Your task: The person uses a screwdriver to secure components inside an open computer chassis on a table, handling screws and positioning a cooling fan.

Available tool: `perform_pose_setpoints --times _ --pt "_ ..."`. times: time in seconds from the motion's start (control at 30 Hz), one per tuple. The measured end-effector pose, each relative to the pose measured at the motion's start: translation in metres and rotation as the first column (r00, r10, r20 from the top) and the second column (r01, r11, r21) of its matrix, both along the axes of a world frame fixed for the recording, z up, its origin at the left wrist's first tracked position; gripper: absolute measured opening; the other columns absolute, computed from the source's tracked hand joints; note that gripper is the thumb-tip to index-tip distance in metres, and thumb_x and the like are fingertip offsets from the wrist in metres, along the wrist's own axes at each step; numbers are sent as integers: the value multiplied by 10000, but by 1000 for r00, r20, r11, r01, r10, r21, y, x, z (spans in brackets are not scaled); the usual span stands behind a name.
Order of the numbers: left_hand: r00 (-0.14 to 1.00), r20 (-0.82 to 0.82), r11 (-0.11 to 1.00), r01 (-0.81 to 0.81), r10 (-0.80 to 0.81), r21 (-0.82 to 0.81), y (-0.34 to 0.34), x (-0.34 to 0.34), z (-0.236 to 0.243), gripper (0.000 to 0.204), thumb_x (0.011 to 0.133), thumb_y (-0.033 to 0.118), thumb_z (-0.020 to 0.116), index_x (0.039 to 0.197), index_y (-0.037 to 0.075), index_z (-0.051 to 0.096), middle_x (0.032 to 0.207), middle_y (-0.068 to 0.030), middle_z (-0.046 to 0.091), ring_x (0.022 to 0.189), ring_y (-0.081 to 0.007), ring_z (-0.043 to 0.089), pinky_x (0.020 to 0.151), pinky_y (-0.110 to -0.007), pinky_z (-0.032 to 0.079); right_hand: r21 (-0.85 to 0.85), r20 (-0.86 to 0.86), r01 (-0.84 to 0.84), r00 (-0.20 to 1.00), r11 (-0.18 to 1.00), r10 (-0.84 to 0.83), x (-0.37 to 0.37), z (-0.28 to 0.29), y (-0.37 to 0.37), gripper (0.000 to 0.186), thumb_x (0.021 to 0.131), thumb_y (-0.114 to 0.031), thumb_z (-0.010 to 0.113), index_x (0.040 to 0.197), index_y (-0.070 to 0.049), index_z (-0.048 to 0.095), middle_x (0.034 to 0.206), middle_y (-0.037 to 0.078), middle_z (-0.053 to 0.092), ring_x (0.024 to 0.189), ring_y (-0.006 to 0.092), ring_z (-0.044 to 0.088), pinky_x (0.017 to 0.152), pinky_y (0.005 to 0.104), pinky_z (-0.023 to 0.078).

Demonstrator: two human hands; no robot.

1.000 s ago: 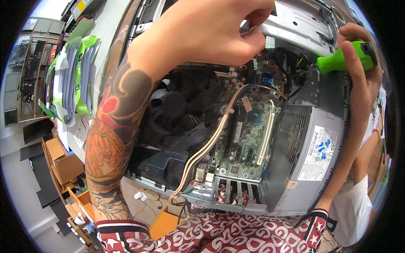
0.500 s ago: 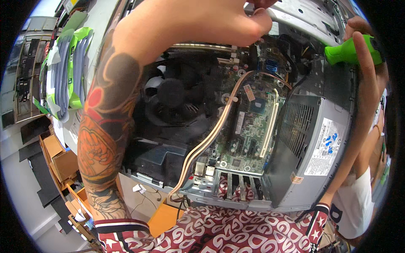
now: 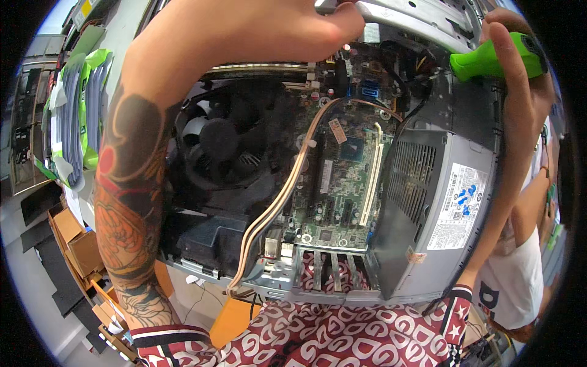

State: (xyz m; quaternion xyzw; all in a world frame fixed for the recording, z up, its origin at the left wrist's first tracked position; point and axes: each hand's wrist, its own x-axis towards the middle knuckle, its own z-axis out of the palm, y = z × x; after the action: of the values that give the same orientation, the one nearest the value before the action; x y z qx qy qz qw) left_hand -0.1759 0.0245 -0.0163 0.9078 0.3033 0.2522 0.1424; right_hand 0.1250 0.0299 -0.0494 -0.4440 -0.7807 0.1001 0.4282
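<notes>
Two hands now higher over open computer case [image 3: 342, 287]: left hand [image 3: 257, 37] pinching metal bracket [image 3: 416, 18], right hand [image 3: 520, 92] clenching green screwdriver [image 3: 489, 58].

Glossy green plastic screwdriver handle [image 3: 489, 58]

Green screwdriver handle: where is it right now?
Head view, upper right: the green screwdriver handle sits in the right hand, above the grey power supply.

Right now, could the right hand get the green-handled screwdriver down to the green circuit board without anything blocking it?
Probably yes. The right hand holds the green-handled screwdriver just above the open case, and the circuit board lies uncovered beside the grey power supply. Only the tan cable crosses its left edge.
</notes>
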Motion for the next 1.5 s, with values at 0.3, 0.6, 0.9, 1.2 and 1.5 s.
perform_pose_setpoints --times 0.3,0.6,0.9,1.2,1.5 --pt "999 -41 1000 -20 21 9 -11 0 20 148 760 98 609 773 -23 524 686 -140 550 658 -258 566 641 -373 474 29 -36 -15 999 999 16 -10 6 -6 233 936 -292 654 1007 -71 679 921 11 646 821 95 589 746 220 441" --pt "865 -283 896 -442 414 -42 -39 -125 51 180 931 94 586 1085 7 619 1102 -57 632 1085 -131 580 937 -278 421 146 -202 -150 963 978 178 -25 9 -13 158 819 -94 776 879 -32 644 725 -23 602 638 35 532 572 178 402" --pt "664 -15 634 -720 748 -283 -73 -254 -62 134 941 126 605 992 6 637 983 -50 581 871 -122 570 753 -254 458 40 -205 -131 969 991 136 -33 14 -15 241 795 -130 791 927 -25 618 756 10 616 649 53 557 594 198 436" --pt "710 -109 686 -701 695 -194 -52 -228 -53 151 848 133 655 934 10 637 971 -89 498 910 -203 523 799 -284 410 -6 -169 -67 984 998 65 -24 7 -26 280 776 -56 722 1005 8 575 863 91 589 744 168 541 699 286 434" --pt "755 -64 707 -637 653 -308 -36 -233 -59 237 771 221 789 893 56 671 899 -42 514 762 -155 478 674 -269 403 -64 -41 14 999 998 -16 -7 9 -31 365 865 -296 670 1002 5 516 797 87 568 681 146 510 641 262 408"
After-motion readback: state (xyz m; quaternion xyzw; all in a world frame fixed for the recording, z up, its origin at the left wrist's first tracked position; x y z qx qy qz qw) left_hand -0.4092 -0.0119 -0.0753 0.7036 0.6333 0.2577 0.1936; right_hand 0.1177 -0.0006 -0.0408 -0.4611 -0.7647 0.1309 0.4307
